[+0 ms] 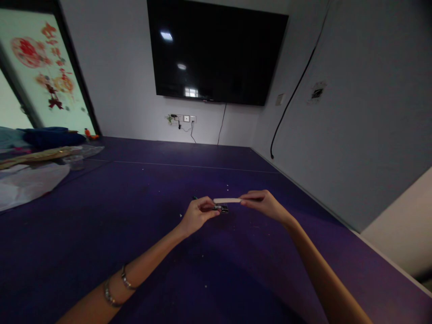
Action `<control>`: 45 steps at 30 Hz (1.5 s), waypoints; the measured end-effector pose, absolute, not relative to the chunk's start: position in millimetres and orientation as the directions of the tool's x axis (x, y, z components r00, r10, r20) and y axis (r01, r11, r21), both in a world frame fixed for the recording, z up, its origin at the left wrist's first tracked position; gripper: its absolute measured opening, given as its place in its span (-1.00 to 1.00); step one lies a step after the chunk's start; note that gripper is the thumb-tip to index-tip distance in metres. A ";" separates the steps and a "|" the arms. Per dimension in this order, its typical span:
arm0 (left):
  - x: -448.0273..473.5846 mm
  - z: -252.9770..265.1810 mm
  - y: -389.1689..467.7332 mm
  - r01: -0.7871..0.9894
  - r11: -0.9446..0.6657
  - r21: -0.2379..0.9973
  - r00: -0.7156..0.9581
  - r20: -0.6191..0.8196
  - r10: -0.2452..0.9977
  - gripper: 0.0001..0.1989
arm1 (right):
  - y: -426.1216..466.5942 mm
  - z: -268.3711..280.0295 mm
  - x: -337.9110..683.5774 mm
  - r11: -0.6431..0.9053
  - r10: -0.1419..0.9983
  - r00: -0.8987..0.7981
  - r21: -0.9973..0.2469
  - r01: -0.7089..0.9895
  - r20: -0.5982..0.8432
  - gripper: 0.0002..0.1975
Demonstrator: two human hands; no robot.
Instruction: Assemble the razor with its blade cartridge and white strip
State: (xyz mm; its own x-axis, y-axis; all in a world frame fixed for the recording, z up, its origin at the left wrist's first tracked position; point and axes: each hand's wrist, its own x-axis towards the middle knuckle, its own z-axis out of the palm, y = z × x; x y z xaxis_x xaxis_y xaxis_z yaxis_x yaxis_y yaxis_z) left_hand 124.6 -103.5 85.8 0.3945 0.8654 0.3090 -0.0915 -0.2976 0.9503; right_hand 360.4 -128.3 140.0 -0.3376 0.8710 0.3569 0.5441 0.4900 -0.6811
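1. Apparently in hand: positioning a slim, cream, rod-like strip [227,200] just above a small, dark, shiny object [223,209].
2. Right hand [265,204]: fingers pinching the strip's end; left hand [196,217]: fingers seemingly grasping the object.
3. Next move calls for steadiness.

Cannot identify the small dark object [223,209] at the left hand [198,215]: too small. Cannot see the three-o'clock end of the pale strip [227,200], covered by the right hand [263,202], nor all the white sheeting [37,182], cut off at nine o'clock.

Single head-worn view, facing forward and down, hands [198,216] near, purple surface [141,238] below, television [219,54] farther off
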 end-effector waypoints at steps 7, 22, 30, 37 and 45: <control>123.1 88.5 -104.1 -0.074 -0.313 0.947 0.387 0.316 0.866 -0.85 | -129.9 142.7 361.0 0.502 0.862 -0.378 -0.668 0.549 0.337 -0.68; 121.9 94.9 -108.2 -0.155 -0.289 0.945 0.395 0.327 0.859 -0.85 | -127.5 140.5 363.2 0.502 0.865 -0.333 -0.682 0.532 0.376 -0.69; 121.7 94.1 -106.5 -0.150 -0.309 0.939 0.384 0.343 0.857 -0.84 | -130.8 143.6 361.4 0.520 0.851 -0.372 -0.691 0.503 0.370 -0.72; 120.5 95.5 -107.1 -0.136 -0.310 0.941 0.387 0.338 0.858 -0.84 | -130.1 142.6 362.1 0.528 0.845 -0.388 -0.686 0.501 0.368 -0.72; 121.4 96.3 -108.8 -0.140 -0.303 0.943 0.395 0.334 0.856 -0.85 | -128.1 140.7 361.6 0.526 0.845 -0.390 -0.701 0.482 0.366 -0.74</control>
